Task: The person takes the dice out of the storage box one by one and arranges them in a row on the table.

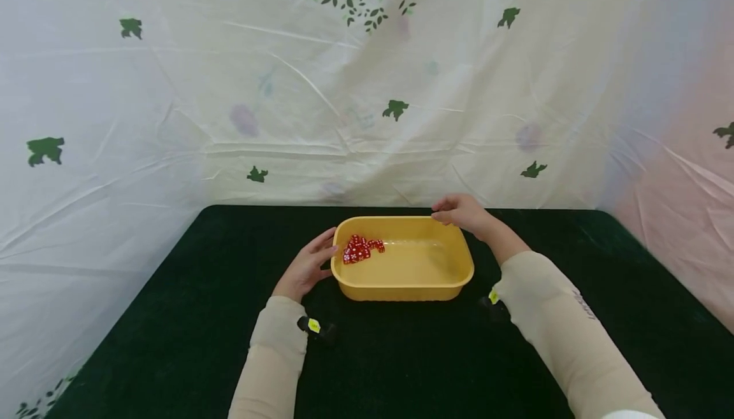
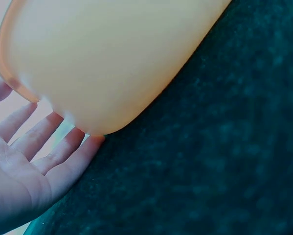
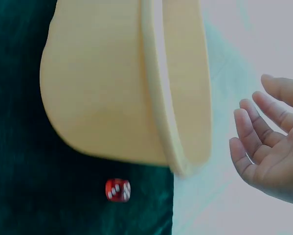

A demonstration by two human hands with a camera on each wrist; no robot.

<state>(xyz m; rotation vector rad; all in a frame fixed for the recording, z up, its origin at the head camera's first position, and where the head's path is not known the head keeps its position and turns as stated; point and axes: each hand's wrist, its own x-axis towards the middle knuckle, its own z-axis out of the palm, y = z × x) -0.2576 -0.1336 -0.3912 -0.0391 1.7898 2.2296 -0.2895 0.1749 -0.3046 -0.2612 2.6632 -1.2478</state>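
A yellow plastic tub (image 1: 401,293) stands on the dark green cloth, with several red dice with white pips (image 1: 357,250) gathered at the left of its floor. My left hand (image 1: 308,267) is at the tub's left end; in the left wrist view its spread, fairly straight fingers (image 2: 70,159) touch the tub wall (image 2: 102,68). Above the back right rim is my right hand (image 1: 466,214), its fingers loosely bent and holding nothing. In the right wrist view that hand (image 3: 276,142) is apart from the tub, and a single red die (image 3: 118,190) lies on the cloth beside it.
The dark green tabletop (image 1: 401,362) spreads around the tub. A pale hanging sheet (image 1: 344,81) with leaf prints closes off the back and both sides. Black wrist cameras (image 1: 321,330) are strapped under both sleeves.
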